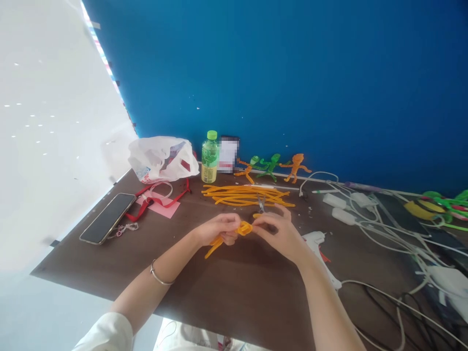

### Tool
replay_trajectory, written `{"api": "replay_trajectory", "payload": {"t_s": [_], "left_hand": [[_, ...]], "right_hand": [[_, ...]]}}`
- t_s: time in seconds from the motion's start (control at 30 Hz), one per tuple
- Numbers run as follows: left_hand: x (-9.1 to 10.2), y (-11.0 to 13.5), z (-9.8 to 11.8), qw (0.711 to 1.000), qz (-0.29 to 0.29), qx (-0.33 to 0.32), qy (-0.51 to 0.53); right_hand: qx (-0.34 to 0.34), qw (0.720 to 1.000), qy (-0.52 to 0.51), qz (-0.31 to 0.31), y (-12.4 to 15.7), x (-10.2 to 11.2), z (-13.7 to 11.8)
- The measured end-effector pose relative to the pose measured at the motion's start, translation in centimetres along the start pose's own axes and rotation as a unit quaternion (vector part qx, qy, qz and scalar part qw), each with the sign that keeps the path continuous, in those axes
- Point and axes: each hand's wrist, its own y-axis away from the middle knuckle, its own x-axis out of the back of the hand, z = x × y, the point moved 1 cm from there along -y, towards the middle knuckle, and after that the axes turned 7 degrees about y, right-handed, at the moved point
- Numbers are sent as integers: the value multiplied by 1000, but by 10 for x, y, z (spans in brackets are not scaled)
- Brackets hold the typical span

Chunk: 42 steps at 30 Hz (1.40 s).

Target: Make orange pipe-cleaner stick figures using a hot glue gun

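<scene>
Because you pinch the bent orange pipe cleaner (244, 228) up off the table (234, 292) between both hands, your left hand (218, 229) half-closed around its knot and your right hand (278, 234) gripping its far side, the loose stems (244, 196) lie clear just beyond.

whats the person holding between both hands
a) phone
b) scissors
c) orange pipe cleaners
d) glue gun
c, the left hand and right hand both pinch the bent, looped orange pipe cleaners above the table
</scene>
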Motion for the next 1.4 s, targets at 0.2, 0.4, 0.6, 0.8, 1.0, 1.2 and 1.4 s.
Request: {"api": "replay_trajectory", "payload": {"t_s": [0.2,0.4,0.6,0.8,1.0,1.2,1.4], "left_hand": [[-7,1,5,972,44,-41,-225],[-19,3,2,836,145,-123,-515],[-19,2,-2,736,198,-182,-621],[-9,-1,-5,743,252,-222,-579],[-4,-4,-9,799,262,-229,-490],[-8,-10,-13,934,184,-191,-238],[-12,-11,-15,982,92,-151,-68]], "right_hand": [[-60,991,7,-123,-12,26,-10],[-137,976,58,-161,-26,33,-17],[-173,969,-59,-163,-21,25,-30],[-115,985,-97,-85,-2,9,-37],[-89,995,-48,-9,9,0,-29],[-23,998,7,53,12,-6,-21],[-16,996,-83,19,12,-6,-21]]}}
